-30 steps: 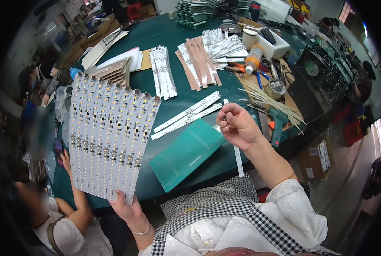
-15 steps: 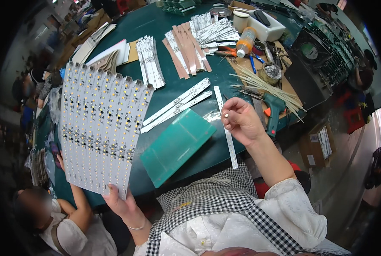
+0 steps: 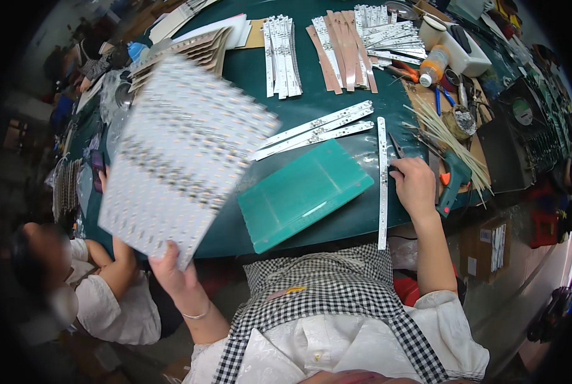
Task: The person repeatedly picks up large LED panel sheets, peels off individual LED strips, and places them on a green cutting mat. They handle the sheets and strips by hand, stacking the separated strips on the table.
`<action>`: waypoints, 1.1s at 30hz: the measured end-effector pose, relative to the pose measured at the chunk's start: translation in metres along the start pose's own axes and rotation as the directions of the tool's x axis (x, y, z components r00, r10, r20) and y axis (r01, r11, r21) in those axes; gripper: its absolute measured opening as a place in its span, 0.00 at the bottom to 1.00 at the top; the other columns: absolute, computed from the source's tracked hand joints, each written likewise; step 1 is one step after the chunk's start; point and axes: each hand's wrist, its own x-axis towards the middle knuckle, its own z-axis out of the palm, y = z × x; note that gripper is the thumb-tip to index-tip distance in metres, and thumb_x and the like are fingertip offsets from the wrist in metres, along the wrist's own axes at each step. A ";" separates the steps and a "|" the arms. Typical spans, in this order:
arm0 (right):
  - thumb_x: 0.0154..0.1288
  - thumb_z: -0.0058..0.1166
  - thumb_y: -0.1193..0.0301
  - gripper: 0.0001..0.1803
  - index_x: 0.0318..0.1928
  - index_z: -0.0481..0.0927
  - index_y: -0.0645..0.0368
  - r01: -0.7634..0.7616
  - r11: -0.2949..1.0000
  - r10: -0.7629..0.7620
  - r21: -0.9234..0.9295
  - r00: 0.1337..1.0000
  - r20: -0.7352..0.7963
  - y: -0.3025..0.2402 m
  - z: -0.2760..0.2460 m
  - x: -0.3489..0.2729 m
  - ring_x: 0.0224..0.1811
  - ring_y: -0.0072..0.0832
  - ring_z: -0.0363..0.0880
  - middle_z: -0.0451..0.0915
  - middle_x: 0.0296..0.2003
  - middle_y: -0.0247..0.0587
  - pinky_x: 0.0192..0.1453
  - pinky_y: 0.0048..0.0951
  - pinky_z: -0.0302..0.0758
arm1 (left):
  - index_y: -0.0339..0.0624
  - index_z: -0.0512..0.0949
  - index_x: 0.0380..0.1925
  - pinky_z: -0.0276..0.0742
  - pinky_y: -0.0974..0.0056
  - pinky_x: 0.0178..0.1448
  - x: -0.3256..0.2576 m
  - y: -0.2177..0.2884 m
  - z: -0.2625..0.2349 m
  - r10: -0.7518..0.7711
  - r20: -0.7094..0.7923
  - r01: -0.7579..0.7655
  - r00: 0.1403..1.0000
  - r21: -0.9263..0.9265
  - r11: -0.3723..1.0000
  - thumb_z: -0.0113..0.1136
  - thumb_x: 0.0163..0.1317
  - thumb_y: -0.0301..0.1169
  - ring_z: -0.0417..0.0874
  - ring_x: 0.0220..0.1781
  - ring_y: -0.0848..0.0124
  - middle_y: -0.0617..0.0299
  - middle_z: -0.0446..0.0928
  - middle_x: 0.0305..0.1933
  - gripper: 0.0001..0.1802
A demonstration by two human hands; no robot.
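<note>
My left hand (image 3: 174,272) grips the lower corner of a white LED panel (image 3: 183,160), made of many joined strips. The panel is raised, tilted and blurred, its lit-coloured dots and dark parts facing me. On the right, my right hand (image 3: 416,185) is closed low over the table, fingers pinched at the lower end of slim, pointed dark tweezers (image 3: 396,146); the grip itself is partly hidden. A single white LED strip (image 3: 382,185) lies just left of these fingers, its near end at the table edge. Between my hands lies a flat green box (image 3: 305,195).
Several loose strips (image 3: 318,131) lie behind the box, with strip stacks (image 3: 282,57) farther back. At right are a green glue gun (image 3: 455,182), thin pale sticks (image 3: 449,144) and an orange-labelled bottle (image 3: 434,66). A co-worker (image 3: 116,288) sits at the left.
My right hand has gone from raised above the strip down to the table beside it. The panel in my left hand has tilted to the right and blurred. The view has shifted.
</note>
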 end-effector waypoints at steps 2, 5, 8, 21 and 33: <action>0.51 0.60 0.77 0.08 0.35 0.83 0.60 0.048 0.997 -0.050 -0.059 0.999 -0.020 -0.005 -0.002 0.003 0.36 0.38 0.80 0.81 0.33 0.44 0.42 0.32 0.76 | 0.30 0.62 0.60 0.73 0.59 0.58 -0.010 -0.017 0.010 -0.058 0.057 0.057 0.997 0.017 0.998 0.60 0.56 0.20 0.78 0.53 0.61 0.50 0.74 0.54 0.31; 0.58 0.60 0.73 0.15 0.46 0.81 0.60 -0.317 0.806 0.237 0.500 0.947 0.218 -0.021 -0.007 0.008 0.39 0.28 0.80 0.82 0.37 0.42 0.43 0.26 0.75 | 0.28 0.61 0.60 0.67 0.59 0.64 -0.027 -0.037 0.032 -0.141 0.082 0.140 0.987 0.018 0.990 0.64 0.49 0.18 0.74 0.58 0.60 0.49 0.71 0.58 0.37; 0.63 0.57 0.71 0.23 0.58 0.73 0.63 -0.425 0.252 0.135 0.869 0.905 0.403 -0.032 -0.013 0.020 0.41 0.22 0.78 0.81 0.41 0.40 0.42 0.21 0.74 | 0.28 0.64 0.58 0.70 0.61 0.61 -0.030 -0.047 0.056 -0.216 0.174 0.218 0.961 0.009 0.976 0.65 0.50 0.19 0.76 0.55 0.63 0.50 0.73 0.55 0.34; 0.51 0.58 0.88 0.26 0.53 0.71 0.68 -0.463 0.371 0.051 0.805 0.876 0.480 -0.029 0.005 0.058 0.37 0.16 0.77 0.77 0.36 0.33 0.42 0.17 0.76 | 0.30 0.66 0.56 0.71 0.63 0.59 -0.008 -0.055 0.066 -0.215 0.360 0.208 0.908 0.059 0.976 0.68 0.51 0.24 0.76 0.55 0.67 0.53 0.74 0.54 0.32; 0.52 0.57 0.87 0.22 0.49 0.70 0.63 -0.462 0.438 -0.010 0.772 0.856 0.518 -0.016 0.019 0.069 0.39 0.17 0.77 0.78 0.38 0.34 0.44 0.18 0.74 | 0.31 0.63 0.59 0.71 0.61 0.60 0.004 -0.061 0.086 -0.296 0.336 0.260 0.894 0.148 0.954 0.72 0.49 0.27 0.76 0.56 0.65 0.53 0.73 0.55 0.38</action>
